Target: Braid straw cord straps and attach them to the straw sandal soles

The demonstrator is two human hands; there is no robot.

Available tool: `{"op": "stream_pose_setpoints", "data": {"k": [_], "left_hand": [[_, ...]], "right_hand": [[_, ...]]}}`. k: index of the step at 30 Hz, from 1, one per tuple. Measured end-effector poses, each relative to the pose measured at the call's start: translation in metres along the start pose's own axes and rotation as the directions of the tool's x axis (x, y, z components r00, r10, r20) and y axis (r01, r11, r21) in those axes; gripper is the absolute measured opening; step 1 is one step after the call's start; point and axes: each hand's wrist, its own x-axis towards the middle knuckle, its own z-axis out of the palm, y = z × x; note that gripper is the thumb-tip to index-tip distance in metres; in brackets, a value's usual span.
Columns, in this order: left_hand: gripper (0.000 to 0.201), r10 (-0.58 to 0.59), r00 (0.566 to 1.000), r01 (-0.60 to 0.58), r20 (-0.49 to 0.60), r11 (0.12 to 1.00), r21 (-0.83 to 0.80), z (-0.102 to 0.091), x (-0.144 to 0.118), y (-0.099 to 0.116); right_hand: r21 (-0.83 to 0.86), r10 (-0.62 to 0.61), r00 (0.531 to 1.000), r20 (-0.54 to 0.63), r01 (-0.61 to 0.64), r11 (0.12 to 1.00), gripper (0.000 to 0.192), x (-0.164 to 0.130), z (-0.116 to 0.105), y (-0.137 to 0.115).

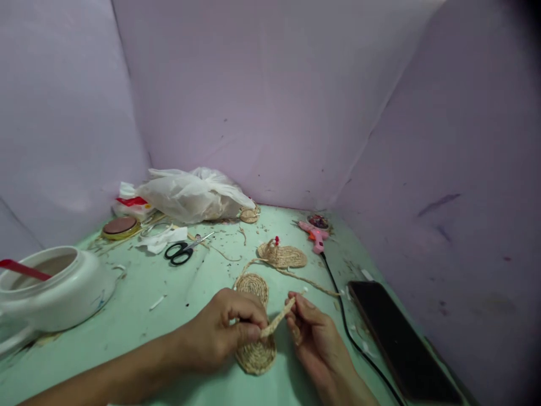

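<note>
Between my hands runs a short braided straw strip [278,323]. My left hand [217,327] pinches its lower left end between thumb and fingers, while the fingertips of my right hand [316,341] close on its upper right end. Under the left hand lies a sole-shaped coil of straw braid [256,363], flat on the table; that hand covers its middle. Just beyond, a finished-looking small straw slipper [287,257] with a red ornament rests on the table. A long straw cord [304,278] passes beside it and trails to the right.
A pink glue gun [318,239] stands back right, its black cable [344,324] running forward beside a dark phone [401,344]. Black-handled scissors [181,252], a round tin [120,226] and a white plastic bag [190,194] lie behind. At left is a white pot [59,293].
</note>
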Motion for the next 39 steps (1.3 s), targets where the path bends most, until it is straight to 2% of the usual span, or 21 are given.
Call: {"op": "stream_pose_setpoints", "data": {"k": [3, 5, 7, 8, 9, 10, 11, 12, 13, 14, 15, 16, 18, 19, 20, 22, 24, 28, 30, 33, 39], "left_hand": [[0.035, 0.002, 1.000, -0.001, 0.002, 0.989, -0.151, 0.001, -0.003, 0.001], [0.035, -0.093, 0.994, 0.075, -0.059, 0.963, -0.258, -0.003, -0.001, -0.004], [0.034, -0.251, 0.960, 0.190, -0.123, 0.908, -0.373, -0.008, 0.003, -0.010], [0.034, -0.325, 0.936, 0.238, -0.136, 0.867, -0.437, -0.011, 0.006, -0.012], [0.033, -0.384, 0.914, 0.274, -0.131, 0.822, -0.498, -0.012, 0.008, -0.014], [0.032, -0.424, 0.898, 0.299, -0.114, 0.780, -0.551, -0.013, 0.010, -0.015], [0.031, -0.451, 0.889, 0.319, -0.085, 0.740, -0.592, -0.014, 0.011, -0.015], [0.029, -0.467, 0.883, 0.333, -0.056, 0.705, -0.626, -0.013, 0.011, -0.015], [0.028, -0.473, 0.881, 0.343, -0.025, 0.673, -0.655, -0.012, 0.011, -0.015], [0.027, -0.474, 0.880, 0.350, 0.004, 0.644, -0.680, -0.011, 0.011, -0.014], [0.026, -0.472, 0.881, 0.355, 0.031, 0.616, -0.704, -0.010, 0.011, -0.014], [0.025, -0.469, 0.881, 0.361, 0.060, 0.585, -0.726, -0.008, 0.010, -0.015], [0.023, -0.458, 0.880, 0.384, 0.124, 0.532, -0.755, -0.004, 0.008, -0.016], [0.022, -0.457, 0.876, 0.403, 0.157, 0.513, -0.758, -0.001, 0.007, -0.016], [0.021, -0.461, 0.867, 0.430, 0.190, 0.498, -0.753, 0.002, 0.006, -0.017], [0.021, -0.484, 0.840, 0.491, 0.246, 0.486, -0.723, 0.008, 0.005, -0.018], [0.021, -0.531, 0.812, 0.541, 0.244, 0.527, -0.655, 0.013, 0.004, -0.018], [0.040, -0.550, 0.834, 0.508, 0.035, 0.743, -0.435, 0.016, 0.006, -0.021], [0.045, -0.532, 0.846, 0.485, -0.046, 0.802, -0.350, 0.015, 0.007, -0.023], [0.040, -0.506, 0.856, 0.468, -0.107, 0.846, -0.255, 0.015, 0.008, -0.022], [0.030, -0.494, 0.854, 0.468, -0.165, 0.867, -0.175, 0.019, 0.006, -0.022]], "right_hand": [[0.074, 0.128, 0.991, -0.045, -0.125, 0.989, 0.029, -0.003, 0.011, 0.005], [-0.024, 0.206, 0.978, -0.021, -0.207, 0.978, 0.034, -0.007, 0.014, 0.004], [-0.215, 0.234, 0.972, -0.010, -0.231, 0.949, 0.039, -0.012, 0.014, 0.000], [-0.329, 0.167, 0.986, -0.012, -0.162, 0.931, 0.041, -0.014, 0.012, -0.002], [-0.439, 0.030, 0.999, -0.014, -0.033, 0.898, 0.042, -0.017, 0.010, -0.005], [-0.535, -0.162, 0.987, -0.020, 0.126, 0.835, 0.040, -0.019, 0.007, -0.009], [-0.610, -0.374, 0.927, -0.029, 0.280, 0.741, 0.034, -0.020, 0.005, -0.012], [-0.661, -0.554, 0.831, -0.040, 0.394, 0.638, 0.028, -0.021, 0.003, -0.016], [-0.689, -0.673, 0.737, -0.058, 0.458, 0.561, 0.022, -0.021, 0.001, -0.019], [-0.695, -0.728, 0.681, -0.079, 0.486, 0.531, 0.020, -0.021, -0.001, -0.022], [-0.679, -0.725, 0.682, -0.094, 0.489, 0.548, 0.019, -0.020, -0.002, -0.024], [-0.642, -0.670, 0.735, -0.098, 0.468, 0.607, 0.020, -0.019, -0.002, -0.024], [-0.532, -0.449, 0.892, -0.058, 0.353, 0.770, 0.023, -0.017, 0.001, -0.023], [-0.470, -0.326, 0.945, -0.025, 0.277, 0.838, 0.027, -0.016, 0.003, -0.020], [-0.418, -0.235, 0.972, 0.009, 0.218, 0.882, 0.033, -0.017, 0.006, -0.017], [-0.355, -0.150, 0.987, 0.050, 0.158, 0.921, 0.036, -0.018, 0.011, -0.009], [-0.356, -0.152, 0.988, 0.024, 0.150, 0.922, 0.032, -0.019, 0.015, -0.004], [-0.463, -0.284, 0.955, -0.083, 0.216, 0.860, 0.028, -0.017, 0.012, 0.000], [-0.488, -0.320, 0.940, -0.116, 0.227, 0.843, 0.028, -0.016, 0.010, 0.000], [-0.483, -0.300, 0.941, -0.155, 0.193, 0.854, 0.029, -0.015, 0.009, 0.001], [-0.340, -0.124, 0.985, -0.122, 0.076, 0.937, 0.034, -0.018, 0.015, 0.002]]}}
